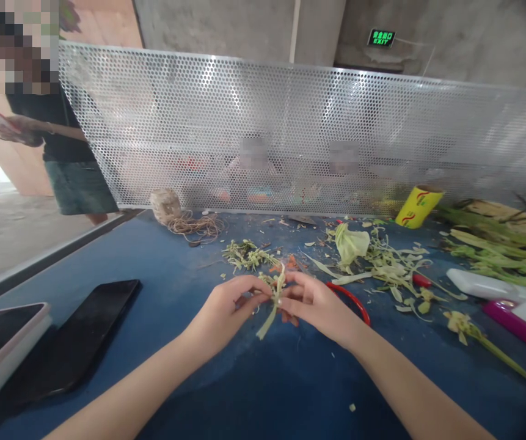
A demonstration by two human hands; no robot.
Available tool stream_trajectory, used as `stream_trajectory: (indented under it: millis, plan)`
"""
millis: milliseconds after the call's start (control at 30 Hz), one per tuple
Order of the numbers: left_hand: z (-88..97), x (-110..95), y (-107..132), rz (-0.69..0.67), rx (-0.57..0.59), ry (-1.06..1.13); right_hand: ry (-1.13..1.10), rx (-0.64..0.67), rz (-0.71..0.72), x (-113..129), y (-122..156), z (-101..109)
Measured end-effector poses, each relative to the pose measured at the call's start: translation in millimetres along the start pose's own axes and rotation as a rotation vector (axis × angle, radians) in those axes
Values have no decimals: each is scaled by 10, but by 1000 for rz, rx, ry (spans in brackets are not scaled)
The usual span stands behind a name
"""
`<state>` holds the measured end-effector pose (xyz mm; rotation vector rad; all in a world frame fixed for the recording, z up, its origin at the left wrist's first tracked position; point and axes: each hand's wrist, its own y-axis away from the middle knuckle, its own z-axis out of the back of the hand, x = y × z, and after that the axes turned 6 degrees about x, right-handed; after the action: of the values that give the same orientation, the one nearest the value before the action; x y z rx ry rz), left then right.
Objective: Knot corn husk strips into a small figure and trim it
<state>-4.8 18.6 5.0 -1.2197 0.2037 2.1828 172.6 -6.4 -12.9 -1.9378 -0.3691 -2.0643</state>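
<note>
Head view shows both bare hands meeting over the blue surface [267, 391], near the middle of the scene. The left hand [230, 305] and the right hand [315, 302] grasp a pale green plant strip [268, 321] between them, the fingers of each pinched on it from its own side. One flat end hangs down toward the wearer, while a narrower part rises above the fingertips; exactly how it is folded in the grip is too small to tell.

Just beyond the hands lies a bunch of small green sprigs [247, 253], with orange scraps [290, 263] beside it. A red loop [361, 305] curves out from behind the right hand. Farther right are a heap of shredded green strips [393, 266], a cupped pale leaf [353, 245], a yellow roll [418, 208] tilted near the panel, and a pile of long green leaves [510, 247]. Nearer, a white object [482, 282] lies by a magenta one [505, 318], with a stemmed pale flower [471, 333] before them.

On the left rest a black phone [93, 330], a pink-edged device [8, 336] and, toward the back, a ball of twine [165, 206] with loose coils. Behind stands a perforated metal panel [244, 98]; a person in dark clothes [65, 137] is at its left end
</note>
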Motion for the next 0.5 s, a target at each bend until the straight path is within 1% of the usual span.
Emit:
stream_trajectory:
  millis: [67,133,200,267,333,400,500]
  plan:
    - [-53,-4,0,3,32,105,-6,-10,13,-2,-9,-28]
    - [-104,1,-9,26,58,305,-3,-44,29,-11,-13,-47]
    - [-153,14,-22,77,80,503,9,-91,57,-22,-16,-59]
    - [-200,30,-32,142,94,624,22,-142,85,-31,-20,-69]
    - [-242,40,-34,196,106,679,39,-181,115,-36,-24,-77]
    - [-272,41,-28,220,117,698,73,-193,144,-35,-25,-78]
    - [-289,34,-9,239,123,644,217,-203,140,-20,-9,-49]
